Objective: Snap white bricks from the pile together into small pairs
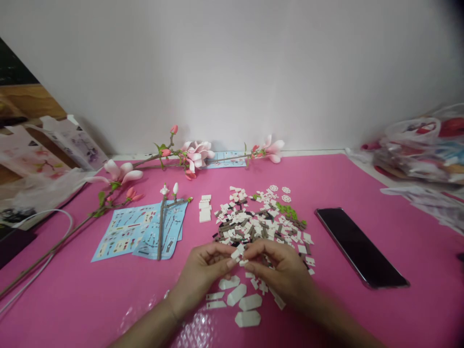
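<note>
Between my two hands, small white building-brick pieces (238,252) are pinched at the fingertips. My left hand (208,268) closes thumb and forefinger on them from the left. From the right, my right hand (277,263) pinches at the same spot, its other fingers curled. Just beyond lies a loose pile of white, grey-brown and black brick pieces (250,224), partly hidden by the hands. Below my hands are several white petal-shaped pieces (250,303) and two narrow white pieces (215,299). How the held pieces fit together is too small to make out.
Blue instruction sheets (123,229) lie left, under a short brick branch (160,232). Pink magnolia branches (195,154) rest at the back and another magnolia (118,174) at left. White plates (205,210) stand by the pile. Right are a phone (362,249) and plastic bags (416,145).
</note>
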Demonstrator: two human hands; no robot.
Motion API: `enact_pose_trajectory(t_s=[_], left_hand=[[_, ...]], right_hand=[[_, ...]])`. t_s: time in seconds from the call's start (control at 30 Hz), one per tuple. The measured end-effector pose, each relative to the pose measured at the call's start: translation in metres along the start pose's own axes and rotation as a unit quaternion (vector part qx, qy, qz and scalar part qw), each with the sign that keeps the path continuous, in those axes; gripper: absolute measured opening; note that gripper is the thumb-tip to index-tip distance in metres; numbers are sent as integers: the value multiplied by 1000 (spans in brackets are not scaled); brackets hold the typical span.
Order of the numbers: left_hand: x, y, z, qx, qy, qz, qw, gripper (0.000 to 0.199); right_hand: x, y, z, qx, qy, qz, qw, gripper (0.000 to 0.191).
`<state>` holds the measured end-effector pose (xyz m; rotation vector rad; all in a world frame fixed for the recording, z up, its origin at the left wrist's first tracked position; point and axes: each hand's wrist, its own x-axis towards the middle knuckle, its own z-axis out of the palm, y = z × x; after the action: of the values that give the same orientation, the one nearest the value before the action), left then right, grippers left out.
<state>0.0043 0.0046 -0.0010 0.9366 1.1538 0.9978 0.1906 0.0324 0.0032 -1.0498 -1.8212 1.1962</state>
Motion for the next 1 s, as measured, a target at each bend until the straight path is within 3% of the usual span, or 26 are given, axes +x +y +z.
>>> enact_pose_trajectory(t_s=[0.27, 0.63, 0.87, 1.0], left_hand=[[-4, -1, 3, 35, -8, 17, 999, 14], [-7, 3, 6, 42, 11, 40, 998, 12], [-4, -1, 3, 38, 40, 27, 998, 13], [-3, 0, 3, 37, 42, 20, 998, 13]], right_hand=[[0, -3, 1, -17, 9, -46, 999, 9], [1, -8, 3, -18, -5, 76, 997, 11], [-2, -6, 4, 110, 31, 64, 991, 13], [-2, -8, 1, 62, 22, 48, 997, 9]])
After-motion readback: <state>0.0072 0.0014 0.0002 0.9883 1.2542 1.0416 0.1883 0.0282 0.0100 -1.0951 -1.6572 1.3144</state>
